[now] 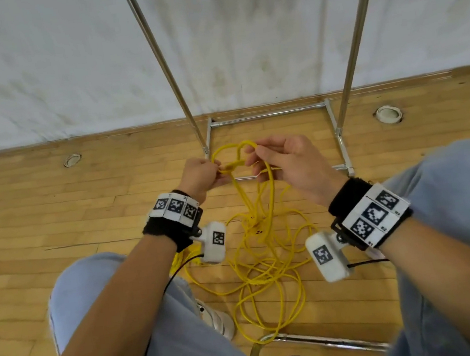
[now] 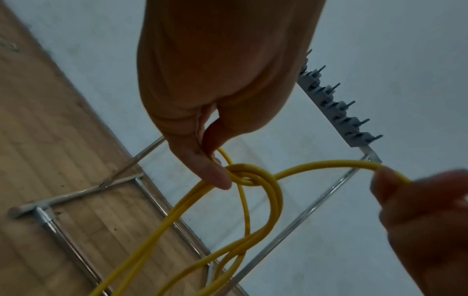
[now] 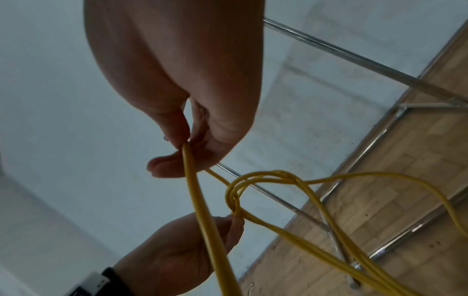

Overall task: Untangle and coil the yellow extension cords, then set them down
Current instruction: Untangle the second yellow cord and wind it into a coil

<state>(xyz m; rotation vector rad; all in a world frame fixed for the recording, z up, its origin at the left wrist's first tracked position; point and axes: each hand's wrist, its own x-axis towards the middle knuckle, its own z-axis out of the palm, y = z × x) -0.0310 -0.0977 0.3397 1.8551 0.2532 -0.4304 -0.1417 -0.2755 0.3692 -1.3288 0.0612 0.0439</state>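
Metal rack (image 1: pixel 337 134) stands behind knotted yellow cords (image 1: pixel 262 265) (floor tangle).

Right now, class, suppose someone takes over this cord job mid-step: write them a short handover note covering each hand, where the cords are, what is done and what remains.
Left hand: pinches the knot in the yellow cords.
Right hand: pinches a cord loop leading out of that knot, held up beside the left hand.
Cords: most of the yellow cords lie in a loose tangle on the wooden floor between the knees, in front of the metal rack.
Done: only the knot lifted and gripped.
Left: free the knot, untangle the rest, coil, set down.
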